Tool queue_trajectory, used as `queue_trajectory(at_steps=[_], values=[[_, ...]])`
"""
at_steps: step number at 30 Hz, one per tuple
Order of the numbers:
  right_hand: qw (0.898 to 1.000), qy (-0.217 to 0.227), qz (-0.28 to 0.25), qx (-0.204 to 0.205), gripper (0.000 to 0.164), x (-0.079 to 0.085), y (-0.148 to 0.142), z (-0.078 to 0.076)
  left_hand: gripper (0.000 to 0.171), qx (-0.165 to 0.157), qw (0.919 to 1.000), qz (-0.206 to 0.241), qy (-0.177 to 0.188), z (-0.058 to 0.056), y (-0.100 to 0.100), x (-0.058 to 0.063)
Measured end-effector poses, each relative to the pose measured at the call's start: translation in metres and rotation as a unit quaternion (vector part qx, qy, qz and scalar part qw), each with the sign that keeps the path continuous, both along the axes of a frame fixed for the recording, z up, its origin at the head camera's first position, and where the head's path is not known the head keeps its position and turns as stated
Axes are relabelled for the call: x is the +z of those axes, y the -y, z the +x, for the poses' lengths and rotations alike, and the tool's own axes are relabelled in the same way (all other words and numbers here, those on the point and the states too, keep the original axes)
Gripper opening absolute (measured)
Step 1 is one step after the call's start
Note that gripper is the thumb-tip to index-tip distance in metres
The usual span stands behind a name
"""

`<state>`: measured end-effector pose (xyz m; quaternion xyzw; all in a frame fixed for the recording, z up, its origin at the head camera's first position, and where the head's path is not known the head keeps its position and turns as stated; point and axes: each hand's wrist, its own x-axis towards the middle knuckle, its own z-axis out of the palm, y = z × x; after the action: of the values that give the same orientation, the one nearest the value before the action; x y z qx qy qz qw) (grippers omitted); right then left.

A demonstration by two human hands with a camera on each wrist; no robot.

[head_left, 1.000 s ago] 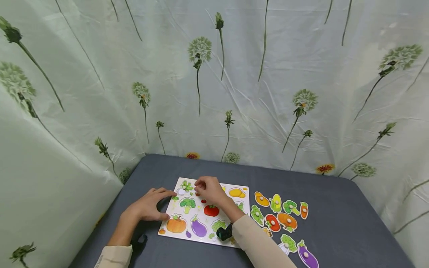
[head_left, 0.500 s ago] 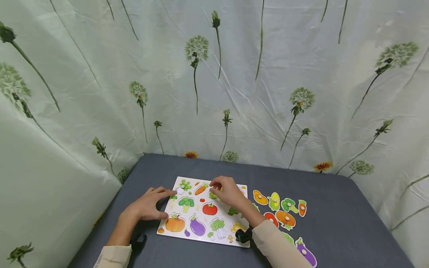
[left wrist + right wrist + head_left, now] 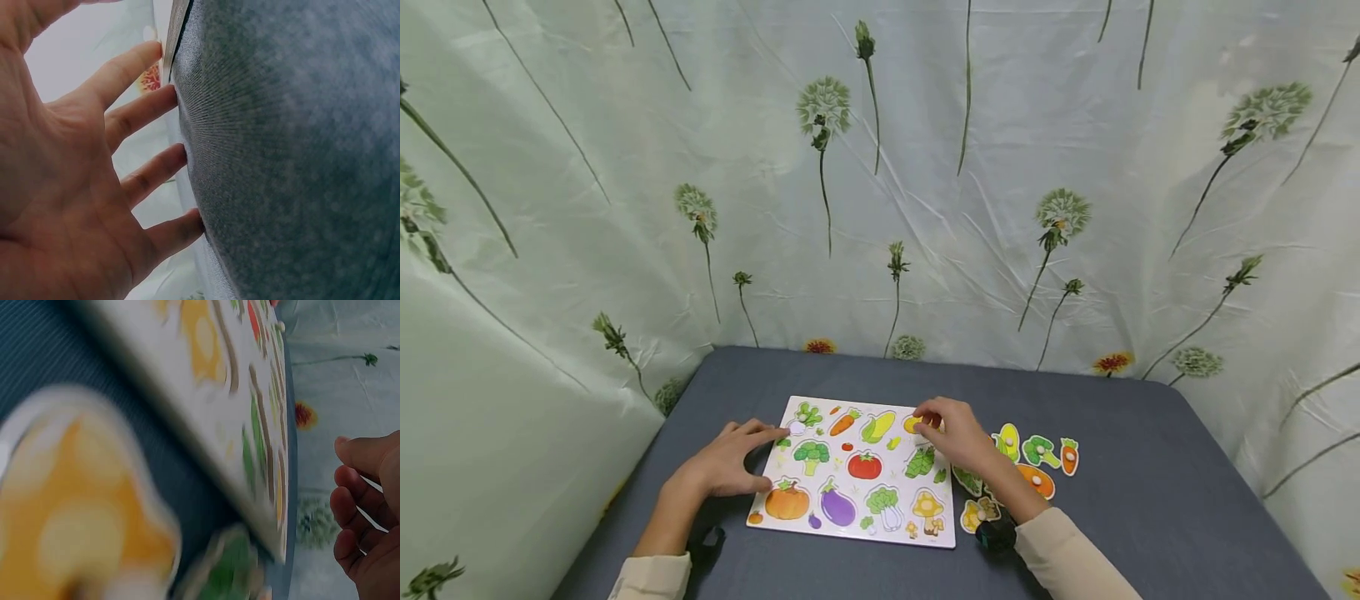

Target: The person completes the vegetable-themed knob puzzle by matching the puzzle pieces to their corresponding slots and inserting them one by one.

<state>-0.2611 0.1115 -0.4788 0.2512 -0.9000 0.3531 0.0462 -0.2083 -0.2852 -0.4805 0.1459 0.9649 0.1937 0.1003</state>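
A white vegetable puzzle board [image 3: 827, 533] lies on the table, with outlined pictures such as a tomato [image 3: 865, 466], an eggplant [image 3: 837, 505] and a pumpkin [image 3: 787, 502]. My left hand [image 3: 721, 463] rests at its left edge, thumb and index finger spread along the side. In the left wrist view, that hand's fingers [image 3: 140, 115] are straight and apart. Above the board's far right corner hovers my right hand [image 3: 957, 433], over the yellow picture there. Its fingers [image 3: 351, 499] are loosely bent in the right wrist view, with nothing between them.
Knobbed pieces lie right of the board: corn [image 3: 1007, 442], broccoli [image 3: 1041, 451], carrot [image 3: 1069, 456], orange pumpkin [image 3: 1036, 480] and mushroom [image 3: 976, 514]. The right forearm covers part of this group. A flowered curtain [image 3: 880, 167] hangs behind the dark table [image 3: 850, 375].
My right hand has moved rightward across the top row, from near the carrot picture to the far right corner. My left hand has stayed at the board's edge. The head view has shifted slightly.
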Motion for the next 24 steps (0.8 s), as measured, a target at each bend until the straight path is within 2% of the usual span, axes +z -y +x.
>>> queue_trajectory(at_steps=[15, 24], values=[[0.995, -0.051, 0.012, -0.090, 0.023, -0.005, -0.100, 0.012, 0.077, -0.013, 0.9998, 0.014, -0.005, 0.001, 0.002, 0.001], [0.987, -0.044, 0.044, -0.146, 0.025, -0.009, -0.152, 0.022, 0.078, -0.014, 0.9998, 0.014, 0.001, 0.001, 0.002, 0.000]])
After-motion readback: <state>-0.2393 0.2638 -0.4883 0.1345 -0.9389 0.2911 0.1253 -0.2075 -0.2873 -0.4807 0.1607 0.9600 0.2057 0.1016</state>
